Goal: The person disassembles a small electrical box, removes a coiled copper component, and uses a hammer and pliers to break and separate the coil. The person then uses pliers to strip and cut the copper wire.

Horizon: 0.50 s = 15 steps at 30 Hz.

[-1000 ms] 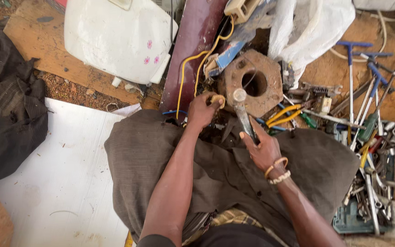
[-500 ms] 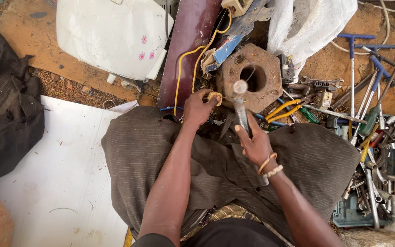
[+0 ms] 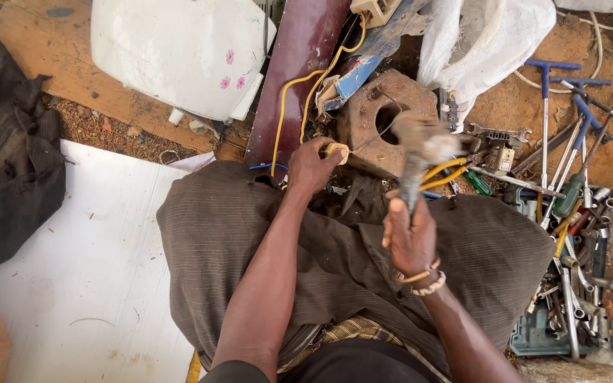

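We see bare arms, two bracelets [image 3: 420,279] on the right wrist, a grey-brown striped garment [image 3: 235,241] and plaid cloth [image 3: 352,330].

Hammer [image 3: 420,145] — now raised, blurred

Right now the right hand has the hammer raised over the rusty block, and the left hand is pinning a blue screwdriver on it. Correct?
Not quite. In the head view the left hand pins a small tan piece, not a screwdriver, at the rusty block. The right hand does hold the hammer raised.

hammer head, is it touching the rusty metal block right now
Cannot tell. In the head view the hammer, gripped by the right hand, is motion-blurred and overlaps the rusty block, hiding any gap.
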Available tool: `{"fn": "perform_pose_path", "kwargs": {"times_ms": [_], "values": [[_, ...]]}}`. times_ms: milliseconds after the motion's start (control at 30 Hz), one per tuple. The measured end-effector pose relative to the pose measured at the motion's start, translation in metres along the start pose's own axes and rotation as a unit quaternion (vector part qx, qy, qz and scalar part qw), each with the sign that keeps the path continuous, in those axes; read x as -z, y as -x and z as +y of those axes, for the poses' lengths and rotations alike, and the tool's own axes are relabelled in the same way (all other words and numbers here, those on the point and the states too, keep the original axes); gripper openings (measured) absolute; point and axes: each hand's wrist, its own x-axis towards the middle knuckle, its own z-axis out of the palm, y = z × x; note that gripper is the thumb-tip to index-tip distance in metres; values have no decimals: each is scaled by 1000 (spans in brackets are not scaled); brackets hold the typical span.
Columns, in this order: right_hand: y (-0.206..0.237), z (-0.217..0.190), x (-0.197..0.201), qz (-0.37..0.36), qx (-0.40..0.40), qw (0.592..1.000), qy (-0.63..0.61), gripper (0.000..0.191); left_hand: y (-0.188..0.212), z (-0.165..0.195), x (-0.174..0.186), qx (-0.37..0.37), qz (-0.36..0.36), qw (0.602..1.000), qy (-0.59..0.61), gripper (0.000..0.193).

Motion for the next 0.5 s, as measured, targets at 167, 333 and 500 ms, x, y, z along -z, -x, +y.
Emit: {"fn": "perform_pose_path", "kwargs": {"times_ms": [167,333,500], "values": [[-6,23,7,-71,-229,970,41,45,2,0,1,7,2,1000,0,46],[14,-25,39,-4,1,999,-41,40,1,-4,-1,23,-3,1000,0,46],[3,-5,19,52,114,991,-45,40,1,-2,-1,23,-12,1000,2,46]]}}
